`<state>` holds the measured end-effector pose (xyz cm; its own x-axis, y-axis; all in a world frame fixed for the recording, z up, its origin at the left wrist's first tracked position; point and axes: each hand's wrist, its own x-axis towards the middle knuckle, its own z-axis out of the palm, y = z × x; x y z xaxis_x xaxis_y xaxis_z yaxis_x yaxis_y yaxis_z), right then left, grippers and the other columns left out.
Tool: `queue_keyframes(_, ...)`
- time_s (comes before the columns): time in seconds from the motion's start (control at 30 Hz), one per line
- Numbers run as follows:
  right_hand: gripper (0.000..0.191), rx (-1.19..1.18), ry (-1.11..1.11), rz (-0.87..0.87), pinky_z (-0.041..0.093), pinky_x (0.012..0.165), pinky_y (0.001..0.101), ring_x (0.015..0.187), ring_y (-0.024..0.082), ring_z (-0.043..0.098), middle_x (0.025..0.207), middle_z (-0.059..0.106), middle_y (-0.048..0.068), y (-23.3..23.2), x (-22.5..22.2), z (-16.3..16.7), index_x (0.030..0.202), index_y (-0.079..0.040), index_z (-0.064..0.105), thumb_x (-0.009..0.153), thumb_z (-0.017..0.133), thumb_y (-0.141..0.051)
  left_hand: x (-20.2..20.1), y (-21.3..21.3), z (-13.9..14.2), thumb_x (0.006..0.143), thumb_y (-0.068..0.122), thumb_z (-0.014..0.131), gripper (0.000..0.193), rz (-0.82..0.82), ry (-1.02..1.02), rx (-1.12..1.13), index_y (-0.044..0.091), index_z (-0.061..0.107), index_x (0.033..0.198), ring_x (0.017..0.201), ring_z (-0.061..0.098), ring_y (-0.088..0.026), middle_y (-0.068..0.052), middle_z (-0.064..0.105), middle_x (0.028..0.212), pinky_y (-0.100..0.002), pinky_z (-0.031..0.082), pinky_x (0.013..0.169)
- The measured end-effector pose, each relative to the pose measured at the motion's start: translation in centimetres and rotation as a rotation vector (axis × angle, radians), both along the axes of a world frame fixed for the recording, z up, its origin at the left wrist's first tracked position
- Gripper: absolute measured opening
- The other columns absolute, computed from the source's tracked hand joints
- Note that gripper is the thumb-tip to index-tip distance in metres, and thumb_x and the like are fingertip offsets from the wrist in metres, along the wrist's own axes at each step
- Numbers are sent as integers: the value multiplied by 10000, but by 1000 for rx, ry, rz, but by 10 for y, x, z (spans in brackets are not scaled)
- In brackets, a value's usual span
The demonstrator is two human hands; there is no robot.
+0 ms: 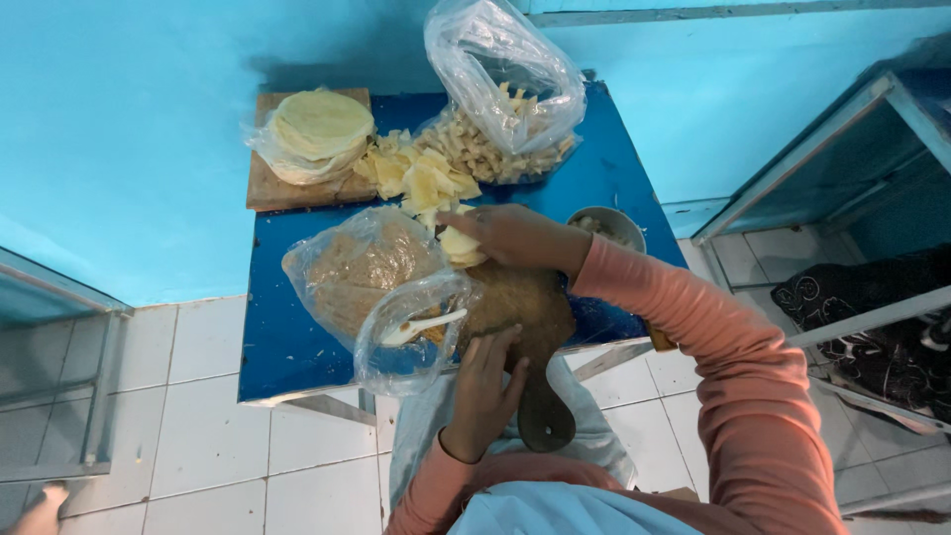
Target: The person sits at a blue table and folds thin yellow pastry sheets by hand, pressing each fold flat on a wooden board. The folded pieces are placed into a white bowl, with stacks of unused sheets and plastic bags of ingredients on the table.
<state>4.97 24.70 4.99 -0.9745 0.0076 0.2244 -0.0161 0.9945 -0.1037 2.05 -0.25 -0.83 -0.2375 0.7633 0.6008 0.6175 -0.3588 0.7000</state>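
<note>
My right hand (515, 236) reaches over the blue table (287, 342) and grips a pale folded piece of dough (459, 245) near a loose pile of cut dough pieces (416, 178). My left hand (485, 386) rests flat with fingers apart on a round wooden board with a handle (530, 327) at the table's near edge. A clear bag (411, 337) with a white plastic spoon (421, 325) inside lies just left of that hand.
A stack of round flat dough sheets (317, 134) sits in plastic on a square wooden board (272, 188). A clear bag of folded pieces (505, 109) stands at the back, a bag of brown crumbs (357, 267) in the middle, a metal bowl (609, 226) right. A metal-framed shelf (822, 168) stands right.
</note>
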Motion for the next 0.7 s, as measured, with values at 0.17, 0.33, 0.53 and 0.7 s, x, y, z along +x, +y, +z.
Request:
queue_keyframes(0.17,732,-451,17,-101,623,820,352,953,251,774,1143,771,149,24,-1,0,1562,-136,379,909,698,-49,-1,-2,2,896,12,700,431,-22,-32,-47,4,586,1311,934,617,-341,-167,648,1057,-429,508,823)
queue_keyframes(0.33,701,-650,385,-80,653,849,334,1066,230,740,1314,666,165,41,1,-7,1506,-78,468,882,742,86,-1,0,-2,888,17,707,386,9,-14,8,18,616,1263,990,630,-348,-158,665,1073,-419,509,852)
queue_keyframes(0.53,642,-1042,605,-270,601,751,289,951,175,720,1134,731,120,52,21,7,1481,-59,504,910,737,120,-6,8,-17,963,86,659,279,-7,-409,-150,23,678,1235,1024,715,-223,-102,714,1134,-352,572,877)
queue_keyframes(0.7,634,-1018,654,-86,610,907,291,1085,149,722,1255,707,109,-12,70,13,1511,-52,438,942,651,126,-13,27,-22,1077,221,511,432,-306,-972,-34,-25,511,1432,1264,631,-212,-127,624,1400,-365,474,1097)
